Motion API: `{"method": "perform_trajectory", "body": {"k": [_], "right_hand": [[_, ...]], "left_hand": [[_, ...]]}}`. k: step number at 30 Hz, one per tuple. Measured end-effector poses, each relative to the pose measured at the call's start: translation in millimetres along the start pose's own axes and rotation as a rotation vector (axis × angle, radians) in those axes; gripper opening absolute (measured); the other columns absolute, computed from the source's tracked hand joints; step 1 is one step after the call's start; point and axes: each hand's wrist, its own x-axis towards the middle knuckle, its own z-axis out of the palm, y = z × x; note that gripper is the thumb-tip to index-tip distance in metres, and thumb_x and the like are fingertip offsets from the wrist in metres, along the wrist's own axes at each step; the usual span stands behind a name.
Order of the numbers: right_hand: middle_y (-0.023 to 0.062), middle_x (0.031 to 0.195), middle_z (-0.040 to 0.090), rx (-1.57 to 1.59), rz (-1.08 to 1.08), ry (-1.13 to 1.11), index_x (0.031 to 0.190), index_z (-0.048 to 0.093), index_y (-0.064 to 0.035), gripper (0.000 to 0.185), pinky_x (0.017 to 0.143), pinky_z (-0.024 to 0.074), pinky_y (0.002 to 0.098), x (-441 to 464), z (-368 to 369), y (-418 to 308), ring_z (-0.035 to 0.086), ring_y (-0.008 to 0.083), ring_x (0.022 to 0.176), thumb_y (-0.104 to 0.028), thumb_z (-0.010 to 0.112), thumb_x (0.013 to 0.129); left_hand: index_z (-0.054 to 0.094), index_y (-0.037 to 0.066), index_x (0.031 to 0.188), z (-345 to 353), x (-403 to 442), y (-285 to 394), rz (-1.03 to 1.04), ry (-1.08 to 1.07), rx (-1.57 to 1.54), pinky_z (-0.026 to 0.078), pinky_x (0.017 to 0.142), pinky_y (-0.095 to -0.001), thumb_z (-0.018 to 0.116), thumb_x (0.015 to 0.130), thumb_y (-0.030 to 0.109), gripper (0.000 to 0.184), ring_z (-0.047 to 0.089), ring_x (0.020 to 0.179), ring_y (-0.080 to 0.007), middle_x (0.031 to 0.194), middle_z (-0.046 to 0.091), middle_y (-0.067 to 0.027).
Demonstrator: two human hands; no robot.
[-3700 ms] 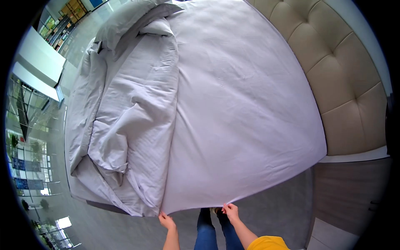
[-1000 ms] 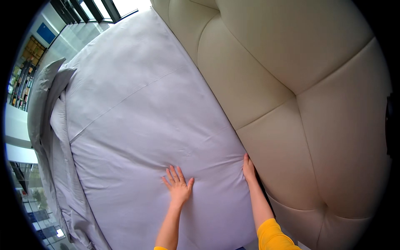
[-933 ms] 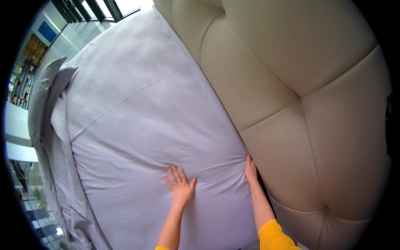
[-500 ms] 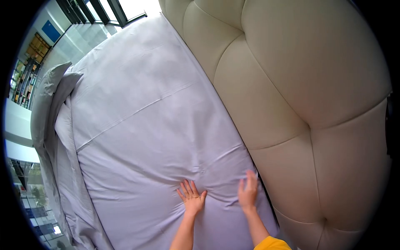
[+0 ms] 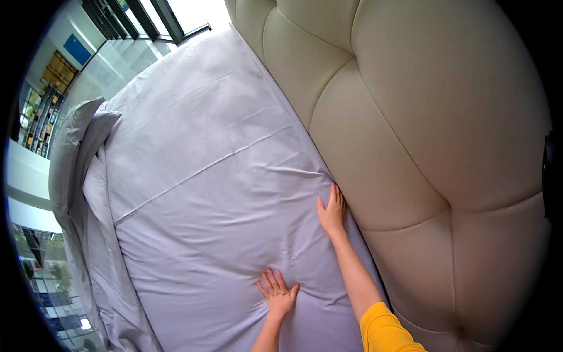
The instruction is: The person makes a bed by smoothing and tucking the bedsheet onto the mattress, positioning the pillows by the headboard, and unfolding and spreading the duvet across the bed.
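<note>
A pale lilac sheet point(image 5: 193, 146) covers the mattress, with a long crease across it and wrinkles around both hands. My left hand point(image 5: 280, 294) lies flat on the sheet with its fingers spread. Farther up, at the mattress edge beside the beige padded headboard point(image 5: 404, 158), my right hand point(image 5: 332, 210) rests on the sheet. Its thumb stands apart from the fingers, whose tips touch the edge near the headboard, and nothing shows in its grip.
Pillows point(image 5: 73, 152) and a folded-back duvet point(image 5: 105, 252) lie along the left side of the bed. Beyond them are a shiny floor point(image 5: 120, 61), shelves point(image 5: 42, 123), a blue panel point(image 5: 77, 49) and dark-framed windows at the top.
My right hand has let go of the sheet's edge and moved up along the headboard side. My left hand stays spread on the sheet. Earlier, both hands held the sheet at the bed's near side.
</note>
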Motion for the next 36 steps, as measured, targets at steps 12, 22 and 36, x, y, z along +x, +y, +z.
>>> {"method": "perform_trajectory", "body": {"k": [12, 22, 36], "right_hand": [[0.0227, 0.123, 0.035, 0.329, 0.237, -0.223, 0.118, 0.035, 0.0062, 0.071, 0.096, 0.0227, 0.0309, 53.7, 2.5, 14.4, 0.030, 0.0290, 0.117, -0.048, 0.050, 0.074], [0.0223, 0.125, 0.030, 0.135, 0.214, -0.064, 0.121, 0.031, 0.0043, 0.063, 0.098, 0.0192, 0.0333, 29.3, -2.7, 3.7, 0.026, 0.0307, 0.119, -0.042, 0.042, 0.081], [0.0130, 0.129, 0.030, -0.196, -0.344, 0.053, 0.123, 0.030, -0.0010, 0.047, 0.098, 0.0197, 0.0351, 71.9, 34.6, -28.4, 0.026, 0.0234, 0.120, -0.029, 0.034, 0.085]], "left_hand": [[-0.001, 0.000, 0.129, 0.7, -1.3, -1.2, -0.020, -0.093, 0.014, -0.007, 0.093, -0.0570, 0.043, 0.077, 0.048, 0.083, -0.006, 0.123, -0.0386, 0.134, -0.004, -0.0226], [0.001, 0.002, 0.129, 5.4, -0.5, -4.6, 0.002, -0.028, 0.022, -0.003, 0.093, -0.0581, 0.043, 0.075, 0.051, 0.084, -0.003, 0.123, -0.0389, 0.134, -0.001, -0.0217], [0.017, 0.005, 0.128, -12.8, 0.2, 3.6, -0.016, 0.061, -0.085, 0.001, 0.093, -0.0579, 0.046, 0.073, 0.052, 0.077, 0.010, 0.122, -0.0342, 0.133, 0.012, -0.0187]]}}
